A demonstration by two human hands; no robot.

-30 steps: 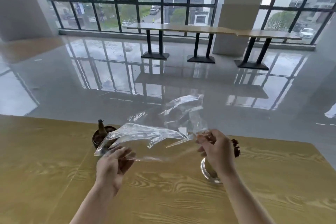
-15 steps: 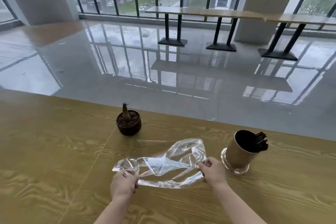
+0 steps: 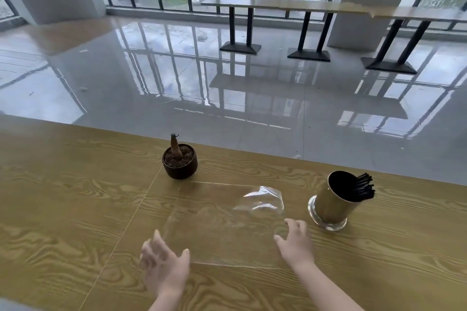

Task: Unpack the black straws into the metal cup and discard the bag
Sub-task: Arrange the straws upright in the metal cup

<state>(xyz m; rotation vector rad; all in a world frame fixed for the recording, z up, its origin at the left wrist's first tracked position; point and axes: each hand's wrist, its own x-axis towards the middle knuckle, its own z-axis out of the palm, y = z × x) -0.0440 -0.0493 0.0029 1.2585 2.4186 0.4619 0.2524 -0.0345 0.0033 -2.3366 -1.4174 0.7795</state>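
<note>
The clear plastic bag [image 3: 227, 225] lies spread flat on the wooden table [image 3: 63, 209], nothing inside it. A metal cup [image 3: 331, 206] stands to its right, with the black straws [image 3: 364, 188] leaning out of its rim. My left hand [image 3: 161, 264] hovers open at the bag's near left corner, blurred. My right hand [image 3: 294, 241] rests open at the bag's right edge, fingers spread on or just over the plastic, a short way left of the cup.
A small dark pot [image 3: 180, 163] with a dry plant stump stands behind the bag, near the table's far edge. Beyond that edge is a glossy grey floor, with high tables [image 3: 303, 6] by the windows.
Both hands lowered the crumpled bag onto the table, spread it flat and let go of it. My view tilted down and the cup came into sight.
</note>
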